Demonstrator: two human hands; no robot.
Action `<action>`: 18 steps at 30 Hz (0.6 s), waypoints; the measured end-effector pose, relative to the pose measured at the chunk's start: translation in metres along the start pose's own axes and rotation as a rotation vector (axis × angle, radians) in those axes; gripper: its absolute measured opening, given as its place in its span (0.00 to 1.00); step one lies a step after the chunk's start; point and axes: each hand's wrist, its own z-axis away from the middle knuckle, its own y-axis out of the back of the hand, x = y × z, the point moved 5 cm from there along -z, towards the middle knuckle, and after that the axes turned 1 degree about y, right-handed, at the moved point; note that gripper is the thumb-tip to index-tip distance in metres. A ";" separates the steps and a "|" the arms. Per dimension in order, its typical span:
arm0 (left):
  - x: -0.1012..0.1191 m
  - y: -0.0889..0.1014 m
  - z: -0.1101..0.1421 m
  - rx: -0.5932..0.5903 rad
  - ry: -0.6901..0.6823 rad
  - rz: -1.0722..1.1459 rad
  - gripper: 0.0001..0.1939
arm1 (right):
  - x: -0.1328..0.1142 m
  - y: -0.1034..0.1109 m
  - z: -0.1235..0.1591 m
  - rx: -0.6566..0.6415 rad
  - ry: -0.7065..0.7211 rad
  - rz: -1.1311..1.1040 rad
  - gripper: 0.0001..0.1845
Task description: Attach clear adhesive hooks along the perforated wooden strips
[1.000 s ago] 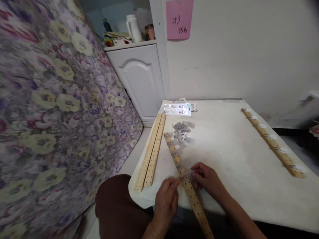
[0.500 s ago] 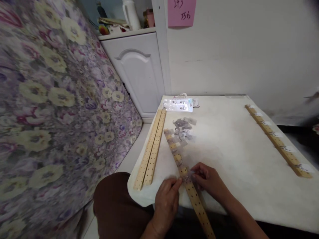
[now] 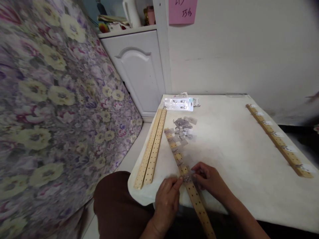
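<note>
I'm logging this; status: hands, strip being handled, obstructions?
Left hand touching perforated wooden strip. Right hand at clear tab on its edge. Hook pile beside strip's far end; nothing visibly blocking hands.

Smooth wooden strip (image 3: 195, 199), glossy clear plastic packaging (image 3: 171, 104), matt cloth curtain (image 3: 62, 116).

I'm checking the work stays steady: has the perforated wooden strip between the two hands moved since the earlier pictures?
No, not visibly: against the tabletop's back-left corner, the perforated wooden strip keeps its place; the whole view has shifted slightly.
</note>
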 end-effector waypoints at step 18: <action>0.002 0.001 -0.006 -0.020 -0.017 -0.038 0.20 | 0.001 0.002 -0.003 0.060 0.059 0.114 0.03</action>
